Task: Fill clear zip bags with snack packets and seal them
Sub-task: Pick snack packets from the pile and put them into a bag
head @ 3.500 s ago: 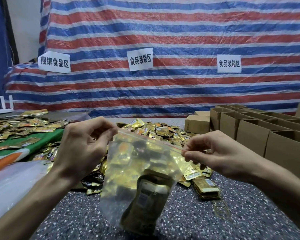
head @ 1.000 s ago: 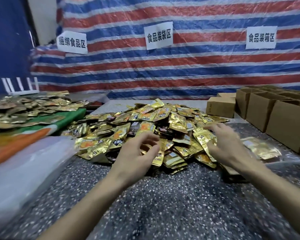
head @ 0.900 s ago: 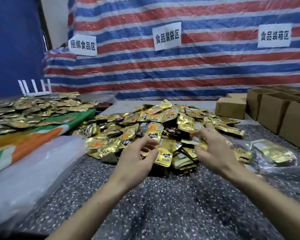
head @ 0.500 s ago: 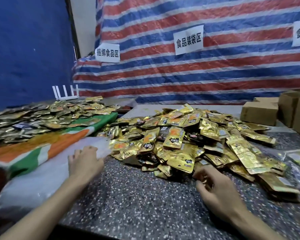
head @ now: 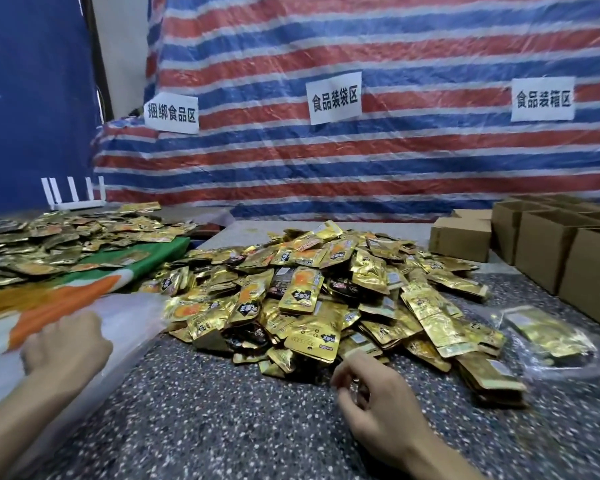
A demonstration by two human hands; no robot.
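Far left: left hand (head: 65, 344) palm down on the stack of clear zip bags (head: 132, 320), forearm stretched in from the lower corner. Fingers tucked under and blurred, so grip impossible to tell, perhaps pinching the top sheet. Middle: heap of gold snack packets (head: 312, 296) on the speckled bench (head: 222, 427). Just before its near edge, right hand (head: 371, 400) hovering low, wrist bent, fingers loosely curled, grip slack around nothing. Further right: filled zip bag (head: 548, 337) lying flat on the bench, near the cardboard boxes (head: 548, 247).
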